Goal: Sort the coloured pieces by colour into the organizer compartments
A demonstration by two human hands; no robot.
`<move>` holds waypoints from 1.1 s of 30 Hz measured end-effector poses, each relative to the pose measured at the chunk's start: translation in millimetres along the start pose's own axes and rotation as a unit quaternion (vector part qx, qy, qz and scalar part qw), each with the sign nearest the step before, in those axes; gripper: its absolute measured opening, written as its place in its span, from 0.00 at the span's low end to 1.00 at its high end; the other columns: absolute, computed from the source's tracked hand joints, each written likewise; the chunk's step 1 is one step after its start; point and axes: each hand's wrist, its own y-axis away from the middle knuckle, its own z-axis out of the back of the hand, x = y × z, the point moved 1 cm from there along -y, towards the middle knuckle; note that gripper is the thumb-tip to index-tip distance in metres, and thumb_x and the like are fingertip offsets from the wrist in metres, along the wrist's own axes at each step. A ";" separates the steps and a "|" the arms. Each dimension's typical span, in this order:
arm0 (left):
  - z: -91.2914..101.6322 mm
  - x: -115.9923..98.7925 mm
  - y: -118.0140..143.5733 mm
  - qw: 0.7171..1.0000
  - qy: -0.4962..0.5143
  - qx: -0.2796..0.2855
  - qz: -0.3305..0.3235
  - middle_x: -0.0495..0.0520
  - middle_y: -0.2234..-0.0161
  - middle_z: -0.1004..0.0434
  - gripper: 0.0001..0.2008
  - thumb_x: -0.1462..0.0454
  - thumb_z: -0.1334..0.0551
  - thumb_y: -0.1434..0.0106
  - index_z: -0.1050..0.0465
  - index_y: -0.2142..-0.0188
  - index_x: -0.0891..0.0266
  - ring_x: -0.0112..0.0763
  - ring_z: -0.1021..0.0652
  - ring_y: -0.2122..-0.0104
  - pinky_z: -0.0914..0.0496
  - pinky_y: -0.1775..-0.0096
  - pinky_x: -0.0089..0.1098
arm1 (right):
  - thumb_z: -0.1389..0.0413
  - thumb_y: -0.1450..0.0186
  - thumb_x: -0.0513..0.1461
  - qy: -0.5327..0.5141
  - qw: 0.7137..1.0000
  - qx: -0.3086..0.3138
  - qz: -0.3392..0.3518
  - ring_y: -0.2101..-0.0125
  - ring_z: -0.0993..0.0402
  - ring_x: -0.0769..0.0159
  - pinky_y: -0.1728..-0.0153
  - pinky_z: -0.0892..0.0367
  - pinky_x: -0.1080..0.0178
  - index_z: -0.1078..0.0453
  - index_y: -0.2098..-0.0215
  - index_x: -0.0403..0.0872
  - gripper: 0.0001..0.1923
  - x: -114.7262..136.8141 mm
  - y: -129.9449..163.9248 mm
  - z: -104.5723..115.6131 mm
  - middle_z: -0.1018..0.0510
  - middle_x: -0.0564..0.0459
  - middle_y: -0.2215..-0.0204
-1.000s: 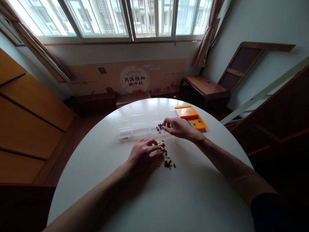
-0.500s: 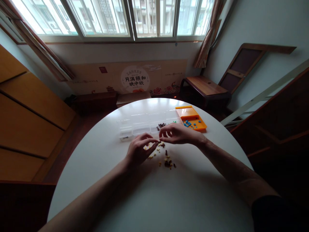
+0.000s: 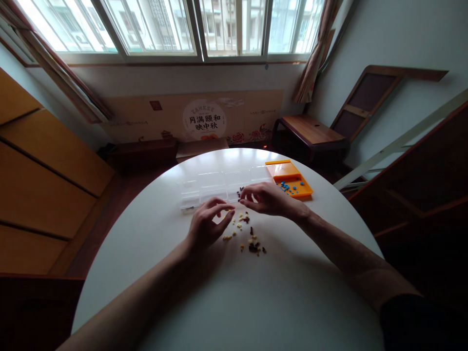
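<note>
Sorting appeared to be the step you had in hand: small beads (image 3: 244,233), pale yellow and dark brown mixed, lay scattered on the white round table (image 3: 153,253) just in front of your two hands. Your left hand (image 3: 206,225) rested at the near left edge of the scatter, thumb and forefinger brought close over what looked like a pale bead, though it was too small to say whether you actually gripped it. Your right hand (image 3: 268,200) hovered at the far edge of the pile, fingertips drawn together toward the clear compartment box (image 3: 208,190); whether a bead sat between them could not be told either. A few dark beads showed in or at the box's compartment just beside those fingertips. To the right of the clear box stood the orange tray (image 3: 292,183), holding blue and green beads.

Judging from that layout, you were partway along: most loose beads sat on the table, and only a few had reached a compartment. The next move, I judge, called for a fine pinch on one bead at a time, a short lift clear of its neighbours, and a release squarely over the compartment of its colour, since the dividers were low and clear and a bead could easily bounce astray.
</note>
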 end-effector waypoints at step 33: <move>3.5 9.8 0.2 0.998 -0.029 0.062 -0.016 0.54 0.58 0.16 0.06 0.61 0.33 0.25 0.15 0.57 0.57 0.35 0.17 0.62 0.24 0.57 0.36 | 0.34 0.31 0.36 0.039 0.986 0.153 0.059 0.67 0.24 0.67 0.64 0.39 0.63 0.18 0.63 0.51 0.03 12.3 6.9 -0.4 0.16 0.57 0.68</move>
